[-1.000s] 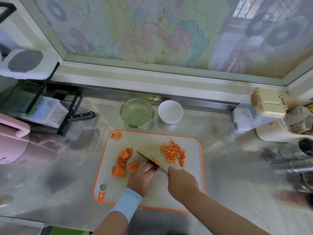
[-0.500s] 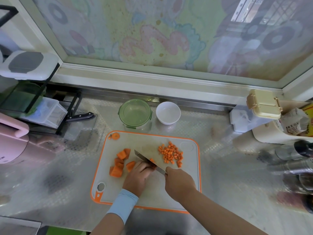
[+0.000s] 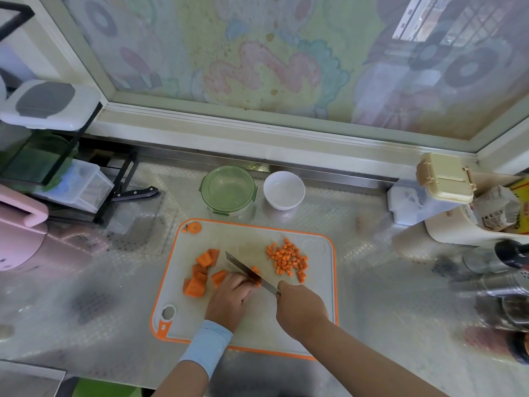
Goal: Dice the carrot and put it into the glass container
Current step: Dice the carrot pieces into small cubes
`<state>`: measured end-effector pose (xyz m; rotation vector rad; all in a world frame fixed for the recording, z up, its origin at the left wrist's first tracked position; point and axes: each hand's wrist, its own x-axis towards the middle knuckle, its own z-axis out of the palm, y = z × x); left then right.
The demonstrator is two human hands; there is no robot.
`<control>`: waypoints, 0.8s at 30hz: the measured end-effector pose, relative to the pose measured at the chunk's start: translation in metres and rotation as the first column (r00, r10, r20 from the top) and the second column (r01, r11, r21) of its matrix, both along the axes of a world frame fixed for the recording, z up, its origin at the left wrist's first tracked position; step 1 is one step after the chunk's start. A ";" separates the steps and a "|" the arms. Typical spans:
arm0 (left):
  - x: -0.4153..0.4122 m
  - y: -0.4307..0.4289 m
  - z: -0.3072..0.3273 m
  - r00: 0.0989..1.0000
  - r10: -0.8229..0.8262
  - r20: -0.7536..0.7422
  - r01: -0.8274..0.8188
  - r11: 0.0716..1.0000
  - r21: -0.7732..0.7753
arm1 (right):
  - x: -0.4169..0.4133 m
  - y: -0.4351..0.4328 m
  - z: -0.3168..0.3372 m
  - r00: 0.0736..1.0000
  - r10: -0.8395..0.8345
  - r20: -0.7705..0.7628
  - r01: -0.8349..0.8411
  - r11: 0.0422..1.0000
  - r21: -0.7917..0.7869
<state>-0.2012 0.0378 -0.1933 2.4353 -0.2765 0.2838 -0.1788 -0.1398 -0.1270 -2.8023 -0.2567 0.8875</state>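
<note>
carrot piece (image 3: 256, 274) mostly hidden, held under curled left hand (image 3: 229, 299), knife (image 3: 242, 265) handle buried in tightly closed right hand (image 3: 300, 306)

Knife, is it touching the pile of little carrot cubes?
Apart. The head view shows bare cutting board between the knife and the pile of little carrot cubes to its right. The left hand holds the carrot piece being cut.

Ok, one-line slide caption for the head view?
Right hand holds the knife on a carrot piece steadied by the left hand, diced carrot piled alongside.
</note>
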 end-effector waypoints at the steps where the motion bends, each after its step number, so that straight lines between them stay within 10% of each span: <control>1: 0.001 0.000 0.000 1.000 -0.010 0.005 0.010 1.000 0.009 | 0.000 0.000 0.001 1.000 0.001 -0.001 -0.001 1.000 -0.003; 24: 0.002 -0.001 -0.001 0.997 -0.020 0.080 0.012 0.995 0.102 | -0.012 -0.002 0.018 0.998 0.020 0.059 -0.019 1.000 -0.015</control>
